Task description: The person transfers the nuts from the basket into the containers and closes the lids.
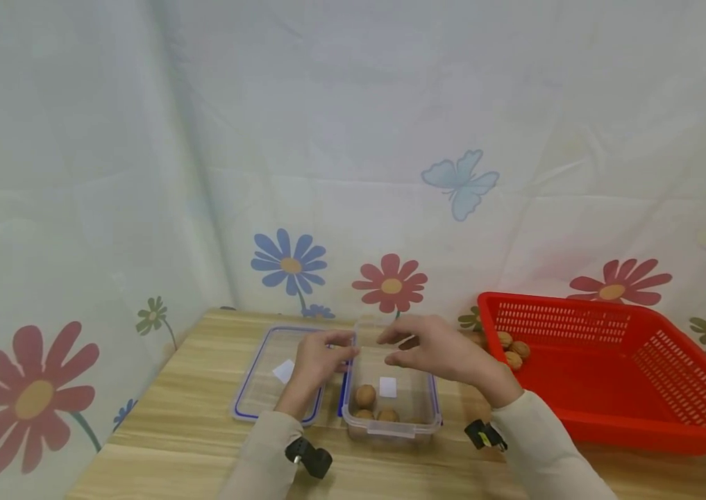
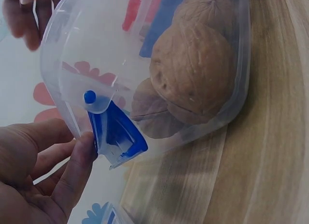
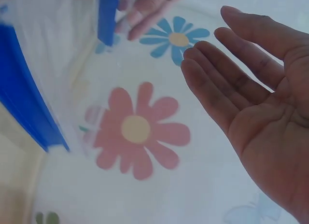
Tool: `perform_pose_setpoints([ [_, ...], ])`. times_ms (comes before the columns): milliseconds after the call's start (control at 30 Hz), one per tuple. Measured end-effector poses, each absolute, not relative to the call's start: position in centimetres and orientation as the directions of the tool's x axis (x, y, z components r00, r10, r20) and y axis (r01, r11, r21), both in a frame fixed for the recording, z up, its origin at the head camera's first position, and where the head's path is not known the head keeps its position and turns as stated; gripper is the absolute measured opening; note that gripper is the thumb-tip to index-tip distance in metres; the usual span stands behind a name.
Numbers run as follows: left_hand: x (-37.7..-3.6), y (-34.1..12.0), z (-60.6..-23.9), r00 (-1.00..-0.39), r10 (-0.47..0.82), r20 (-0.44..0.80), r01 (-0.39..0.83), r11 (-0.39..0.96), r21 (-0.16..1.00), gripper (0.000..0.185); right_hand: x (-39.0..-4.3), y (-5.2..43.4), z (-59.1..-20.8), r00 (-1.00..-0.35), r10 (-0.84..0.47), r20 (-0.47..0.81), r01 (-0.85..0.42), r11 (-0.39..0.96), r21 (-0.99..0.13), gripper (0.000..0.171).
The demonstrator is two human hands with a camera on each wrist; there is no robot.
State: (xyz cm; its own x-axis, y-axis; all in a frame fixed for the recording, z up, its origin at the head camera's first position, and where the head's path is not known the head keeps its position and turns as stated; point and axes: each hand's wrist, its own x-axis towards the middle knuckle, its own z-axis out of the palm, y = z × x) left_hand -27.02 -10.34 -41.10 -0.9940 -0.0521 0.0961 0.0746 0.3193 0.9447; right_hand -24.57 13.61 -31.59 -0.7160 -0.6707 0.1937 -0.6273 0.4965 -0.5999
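A clear plastic container (image 1: 390, 429) with blue clips stands on the wooden table, holding a few walnuts (image 1: 365, 396). My left hand (image 1: 343, 347) is at its far left rim, where thumb and fingers pinch a blue side clip (image 2: 116, 134). In the left wrist view the walnuts (image 2: 198, 74) press against the clear wall, and the thumb of my left hand (image 2: 79, 156) touches the clip. My right hand (image 1: 399, 347) hovers over the container's far end, empty. In the right wrist view my right hand (image 3: 227, 55) shows a flat palm with straight fingers.
The container's clear lid (image 1: 265, 389) with a blue seal lies flat just to its left. A red slotted basket (image 1: 609, 389) sits at the right, with several walnuts (image 1: 511, 347) in its far left corner. A flowered cloth backs the table.
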Motion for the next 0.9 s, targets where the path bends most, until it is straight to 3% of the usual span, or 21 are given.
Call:
perform_pose_setpoints([
  [300, -27.1, -10.4, -41.2, -0.991, -0.052, 0.122, 0.099, 0.327, 0.940, 0.034, -24.9, 16.3, -29.2, -0.751, -0.626, 0.209, -0.613, 0.547, -0.570, 0.029],
  [733, -27.0, -10.1, -41.0, -0.994, -0.073, 0.086, 0.058, 0.324, 0.944, 0.034, -27.4, 21.8, -28.5, -0.840, -0.510, 0.186, -0.501, 0.597, -0.626, 0.032],
  [900, -27.0, -10.1, -41.1, -0.993, -0.071, 0.093, 0.064, 0.335, 0.940, 0.034, -28.7, 24.2, -28.5, -0.863, -0.475, 0.173, -0.480, 0.662, -0.576, 0.030],
])
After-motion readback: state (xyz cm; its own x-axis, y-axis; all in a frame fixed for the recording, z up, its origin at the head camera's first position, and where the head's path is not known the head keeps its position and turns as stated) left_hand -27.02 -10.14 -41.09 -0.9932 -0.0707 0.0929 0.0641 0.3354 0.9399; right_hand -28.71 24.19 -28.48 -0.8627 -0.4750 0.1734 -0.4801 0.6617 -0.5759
